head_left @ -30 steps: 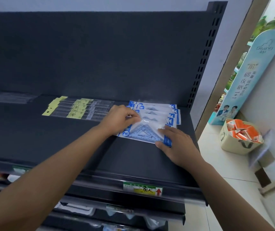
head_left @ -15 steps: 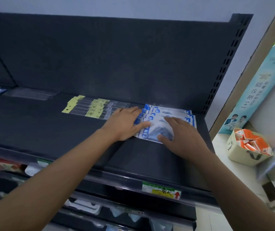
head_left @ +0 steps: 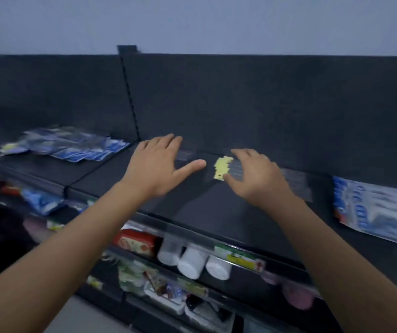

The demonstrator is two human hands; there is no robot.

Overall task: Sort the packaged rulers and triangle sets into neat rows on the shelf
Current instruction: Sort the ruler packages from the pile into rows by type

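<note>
On the dark shelf (head_left: 204, 207) lies a stack of clear ruler packs with yellow header tags (head_left: 224, 168). My right hand (head_left: 257, 179) holds this stack near the tags, fingers over its far edge and thumb at its near edge. My left hand (head_left: 156, 167) is spread flat just left of it, fingertips by another clear ruler pack (head_left: 185, 155) against the back panel. The blue-and-white triangle sets (head_left: 373, 207) lie in an overlapping row at the far right. A blurred pile of blue packs (head_left: 72, 147) sits on the neighbouring shelf section to the left.
A slotted upright (head_left: 129, 92) divides the back panel. Below the shelf's front rail with its price label (head_left: 243, 257) are white jars (head_left: 192, 260), a red pack (head_left: 136, 241) and several other goods on lower shelves.
The view has swung left. Both hands left the triangle sets, which now lie at the right. My right hand went to the yellow-tagged rulers and my left hand opened beside them.
</note>
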